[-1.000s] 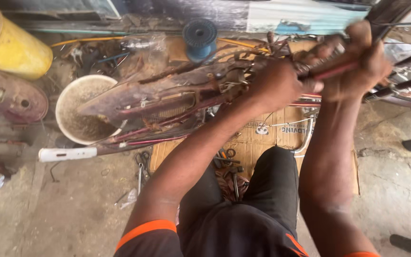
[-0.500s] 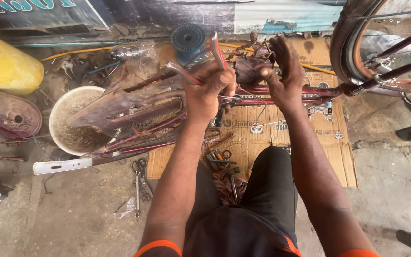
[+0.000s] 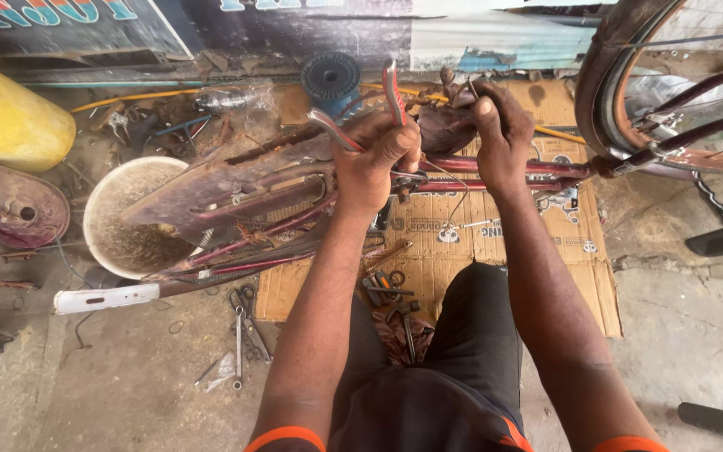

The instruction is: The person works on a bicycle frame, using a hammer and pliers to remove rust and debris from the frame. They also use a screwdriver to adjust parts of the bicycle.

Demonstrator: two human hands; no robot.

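Observation:
My left hand (image 3: 376, 159) grips a pair of pliers (image 3: 382, 105) whose red and grey handles stick up above the fist. It rests over the maroon bicycle frame (image 3: 495, 172) lying across a cardboard sheet (image 3: 579, 251). My right hand (image 3: 499, 138) pinches a small part at the dark rusty piece (image 3: 445, 125) on top of the frame. A thin wire (image 3: 460, 197) hangs down from the frame between my hands. The plier jaws are hidden under my left hand.
A bicycle wheel (image 3: 621, 100) stands at the upper right. A white bucket (image 3: 123, 218) and a yellow drum (image 3: 6, 117) are at the left. A blue spool (image 3: 332, 79) sits by the wall. Loose tools (image 3: 240, 335) and spanners lie on the concrete near my knees.
The view has shifted left and settled. My hands dropped from a raised tangle of parts to the frame, and my left hand now holds the pliers more upright.

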